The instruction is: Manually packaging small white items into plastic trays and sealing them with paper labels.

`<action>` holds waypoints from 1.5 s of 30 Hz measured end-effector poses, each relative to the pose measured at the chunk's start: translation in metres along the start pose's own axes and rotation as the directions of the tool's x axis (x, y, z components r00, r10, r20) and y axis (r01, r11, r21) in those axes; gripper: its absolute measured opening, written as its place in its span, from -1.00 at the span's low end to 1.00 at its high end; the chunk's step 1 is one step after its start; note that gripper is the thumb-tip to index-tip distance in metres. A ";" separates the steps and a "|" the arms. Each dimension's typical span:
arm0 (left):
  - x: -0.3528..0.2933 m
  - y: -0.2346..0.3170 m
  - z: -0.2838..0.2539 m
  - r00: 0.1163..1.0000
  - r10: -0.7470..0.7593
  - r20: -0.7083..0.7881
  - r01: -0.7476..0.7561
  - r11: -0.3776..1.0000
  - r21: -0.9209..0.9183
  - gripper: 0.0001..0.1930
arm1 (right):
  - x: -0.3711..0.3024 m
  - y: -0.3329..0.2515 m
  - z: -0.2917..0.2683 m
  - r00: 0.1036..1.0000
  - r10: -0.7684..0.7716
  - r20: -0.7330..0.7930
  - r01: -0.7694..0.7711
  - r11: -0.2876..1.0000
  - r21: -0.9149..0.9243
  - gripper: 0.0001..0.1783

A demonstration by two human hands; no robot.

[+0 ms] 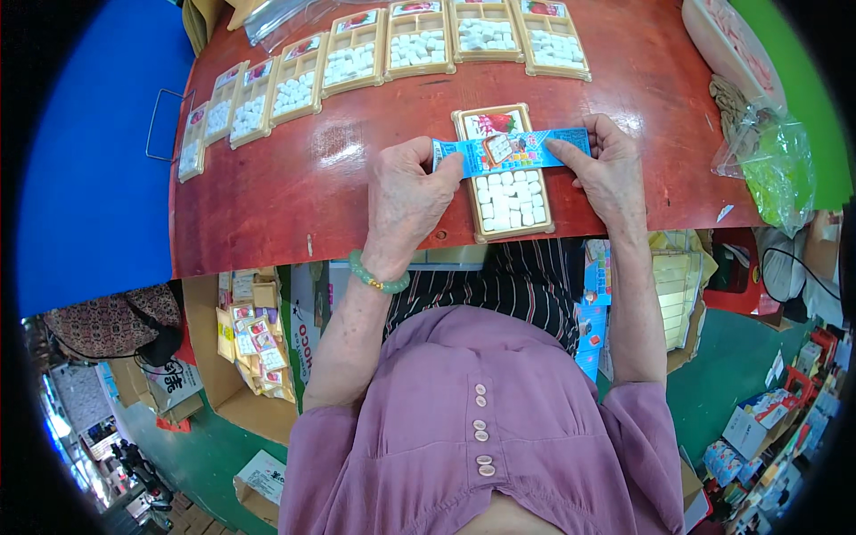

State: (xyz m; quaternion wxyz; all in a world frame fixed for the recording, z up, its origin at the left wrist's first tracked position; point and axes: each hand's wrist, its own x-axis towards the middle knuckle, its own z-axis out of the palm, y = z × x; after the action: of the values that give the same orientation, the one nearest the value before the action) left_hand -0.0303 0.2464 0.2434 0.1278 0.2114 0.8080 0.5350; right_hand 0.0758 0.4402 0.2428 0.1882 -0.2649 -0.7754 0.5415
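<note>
Both hands, left hand (406, 198) and right hand (609, 169), grip a blue printed paper strip (508, 150) taut across a tan plastic tray of white cubes (506, 192) on the red bench (312, 187).

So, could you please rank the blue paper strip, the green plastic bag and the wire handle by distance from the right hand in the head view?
1. Blue paper strip, held by the right hand.
2. Green plastic bag, at the table's right edge.
3. Wire handle, off the far left edge.
</note>
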 end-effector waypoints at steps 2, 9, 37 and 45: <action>-0.002 0.004 0.001 1.000 0.021 -0.013 -0.020 0.998 0.062 -0.75 | -0.001 -0.001 0.001 1.000 0.015 -0.010 -0.015 1.000 -0.005 -0.77; -0.002 0.007 0.002 0.990 0.135 -0.041 -0.122 0.966 0.227 -0.63 | -0.003 0.000 0.004 0.997 -0.039 -0.071 0.028 0.987 -0.157 -0.75; -0.003 0.014 0.004 0.974 0.224 -0.015 -0.200 0.896 0.397 -0.52 | -0.047 -0.026 0.014 0.808 -0.581 -0.093 0.292 0.533 -0.794 -0.48; -0.003 0.016 0.002 0.983 0.180 0.036 -0.179 0.888 0.423 -0.61 | -0.057 -0.021 0.034 0.862 -0.373 0.345 0.488 0.424 -0.763 -0.12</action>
State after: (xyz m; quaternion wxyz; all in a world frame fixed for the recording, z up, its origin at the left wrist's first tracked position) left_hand -0.0230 0.2521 0.2567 0.0272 0.3068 0.8822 0.3563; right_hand 0.0967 0.3747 0.2507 0.1243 -0.0802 -0.9873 0.0580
